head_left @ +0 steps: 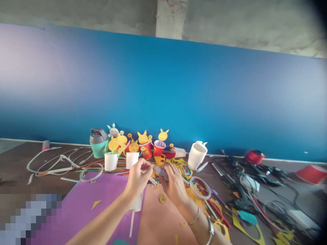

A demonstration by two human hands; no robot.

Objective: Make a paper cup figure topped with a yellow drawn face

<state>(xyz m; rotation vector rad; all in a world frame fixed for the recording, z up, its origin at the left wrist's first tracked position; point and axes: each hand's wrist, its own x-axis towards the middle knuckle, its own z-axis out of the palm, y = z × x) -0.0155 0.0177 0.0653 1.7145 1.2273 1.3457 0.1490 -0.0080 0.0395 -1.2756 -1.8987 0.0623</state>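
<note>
My left hand (139,178) is closed in a pinch near the middle of the table; whatever is between its fingertips is too small to make out. Just right of it, my right hand (173,180) has its fingers closed around a grey rounded object (160,170), its kind unclear. A white stick with a teal tip (153,181) shows below the fingertips; I cannot tell if it is held. Partly hidden by my left wrist, a white paper cup (137,204) lies with a thin white stick (132,223) pointing toward me. Small round yellow cutouts (162,198) rest below my hands.
Purple (89,207) and orange sheets (158,224) cover the table's front. Behind stand cups with yellow animal-face cutouts (143,137), a teal jug (99,148) and a tall white cup (197,156). Tape rings (200,188), yellow scraps and cables (270,200) lie right.
</note>
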